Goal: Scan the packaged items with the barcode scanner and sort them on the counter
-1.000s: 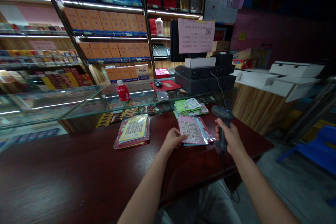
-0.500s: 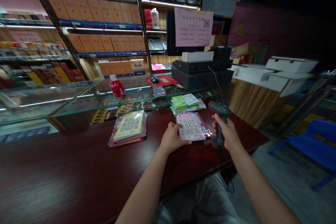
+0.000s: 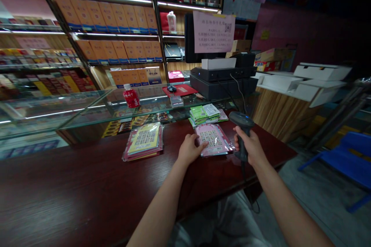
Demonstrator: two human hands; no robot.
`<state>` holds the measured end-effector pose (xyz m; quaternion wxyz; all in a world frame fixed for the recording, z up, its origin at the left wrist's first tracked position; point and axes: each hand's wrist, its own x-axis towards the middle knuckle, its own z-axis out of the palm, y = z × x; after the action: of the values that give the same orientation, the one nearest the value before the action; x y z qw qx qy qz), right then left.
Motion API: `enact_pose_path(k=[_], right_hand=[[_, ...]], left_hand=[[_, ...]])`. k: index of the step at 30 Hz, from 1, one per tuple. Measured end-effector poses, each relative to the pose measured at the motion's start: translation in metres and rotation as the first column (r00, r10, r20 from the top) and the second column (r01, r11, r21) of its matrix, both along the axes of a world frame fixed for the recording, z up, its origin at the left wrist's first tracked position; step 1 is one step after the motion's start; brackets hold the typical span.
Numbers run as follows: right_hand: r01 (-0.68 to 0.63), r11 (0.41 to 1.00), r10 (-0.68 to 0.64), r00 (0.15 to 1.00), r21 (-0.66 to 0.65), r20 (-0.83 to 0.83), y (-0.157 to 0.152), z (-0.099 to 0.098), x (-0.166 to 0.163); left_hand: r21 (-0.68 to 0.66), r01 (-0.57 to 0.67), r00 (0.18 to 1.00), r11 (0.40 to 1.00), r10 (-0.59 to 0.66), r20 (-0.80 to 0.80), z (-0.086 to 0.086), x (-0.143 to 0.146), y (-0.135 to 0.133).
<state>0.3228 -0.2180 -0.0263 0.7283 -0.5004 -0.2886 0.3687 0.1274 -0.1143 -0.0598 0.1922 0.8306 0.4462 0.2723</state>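
Scanner sat in your right hand, fingers wrapped round the handle, thumb up near the head. You held it upright, head on top, just right of the pink pack. Small blue light showed on the head; cord hung from the handle's bottom toward the near edge of the counter. Your left hand was at the pack's left side, thumb over its lower left part, other fingers bent near the left edge. Couldn't tell if those fingers pinched the pack or only touched it.

Pink pack lay flat atop a small pile on the counter, between your hands, grid of tiny pictures facing up, clear wrap shiny. Green packs were heaped just behind it. Second pile, yellow pack on top, lay left of your left hand, apart from it, also grid side up.

Behind that, the glass case carried a red bottle, upright, plus a mouse on a red mat. Dark register sat right of the mat; the monitor behind had a pink sign on it. Shelves farther back held orange boxes. Blue chair stood off to your right.
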Motion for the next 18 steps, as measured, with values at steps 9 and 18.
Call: enact_pose_path(k=[9,18], right_hand=[[-0.007,1.0,0.007,1.0,-0.015,0.011,-0.006,0.001,-0.004],[-0.038,0.997,0.041,0.998,-0.069,0.044,-0.002,-0.002,-0.008]], left_hand=[[0.191,-0.34,0.884,0.921,0.383,-0.269,0.043,-0.059,0.042],[0.081,-0.817,0.519,0.571,0.79,-0.327,0.035,-0.135,0.05]])
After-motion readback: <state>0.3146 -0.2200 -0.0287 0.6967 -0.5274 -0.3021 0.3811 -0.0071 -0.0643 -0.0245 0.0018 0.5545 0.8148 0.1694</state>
